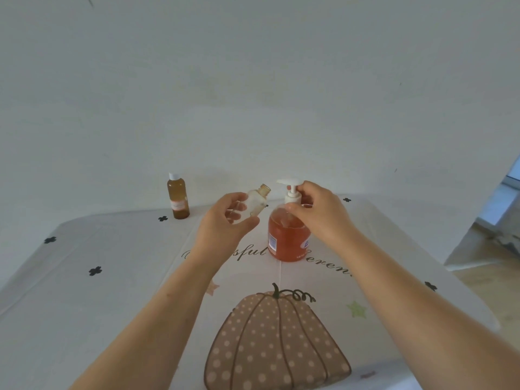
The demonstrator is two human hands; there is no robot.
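Note:
My left hand (pixel 229 220) holds a small clear bottle (pixel 257 204) with no cap, tilted so its open neck points up and right toward the pump spout. An orange soap dispenser (pixel 287 237) with a white pump head (pixel 289 182) stands on the table just right of it. My right hand (pixel 318 212) wraps round the dispenser's white collar and neck, fingers curled behind the pump stem. The spout points left, slightly above the small bottle's mouth.
A small amber bottle (pixel 177 198) with a white cap stands at the back left of the table. The table (pixel 112 277) wears a white cloth printed with a dotted pumpkin and black clovers. A white wall rises behind; floor shows at the right.

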